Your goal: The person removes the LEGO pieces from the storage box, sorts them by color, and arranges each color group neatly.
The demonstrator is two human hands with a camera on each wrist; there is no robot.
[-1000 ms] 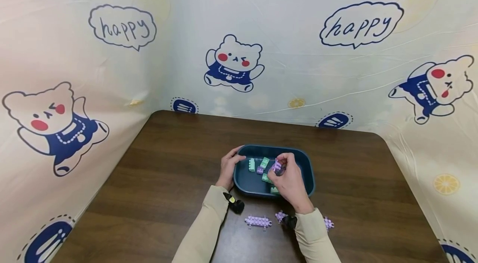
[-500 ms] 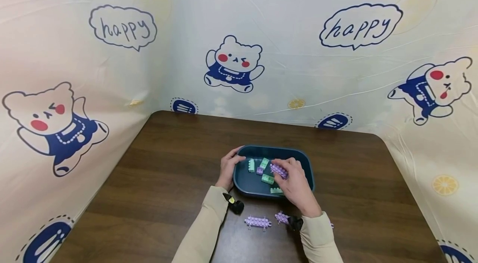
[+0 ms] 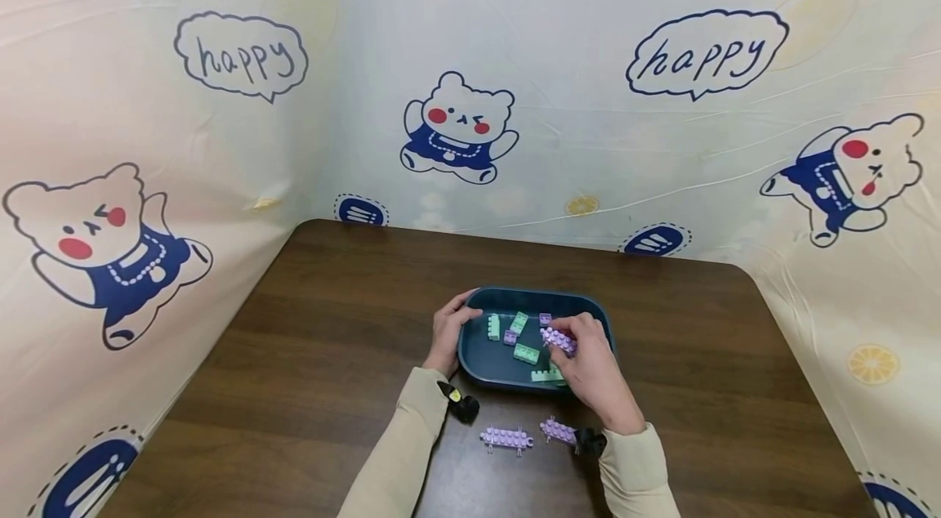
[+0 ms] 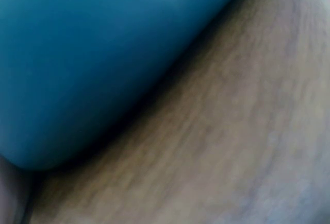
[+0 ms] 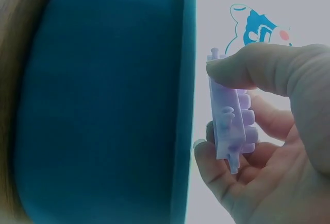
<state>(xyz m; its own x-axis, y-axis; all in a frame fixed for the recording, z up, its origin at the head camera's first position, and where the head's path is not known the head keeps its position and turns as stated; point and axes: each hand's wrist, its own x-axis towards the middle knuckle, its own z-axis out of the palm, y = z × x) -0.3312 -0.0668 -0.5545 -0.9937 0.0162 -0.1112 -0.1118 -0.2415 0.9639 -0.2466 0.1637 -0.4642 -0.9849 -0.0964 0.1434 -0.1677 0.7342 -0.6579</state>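
Note:
In the head view my right hand pinches a purple studded toy brick above the right part of a dark blue tray. The right wrist view shows that purple brick between thumb and fingers, with small pegs on its side and ends. My left hand holds the tray's left end, thumb over the rim. Inside the tray lie several green bricks and two small purple bricks. The left wrist view has only the tray's outer wall and table, blurred.
On the brown table, in front of the tray, lie a purple pegged brick and another purple pegged brick, partly covered by the right wrist camera. A printed cloth hangs round the table's back and sides.
My right hand has shifted right and towards me, turning the purple brick so its studs show. A small purple brick in the tray has come into view. The left hand stays put.

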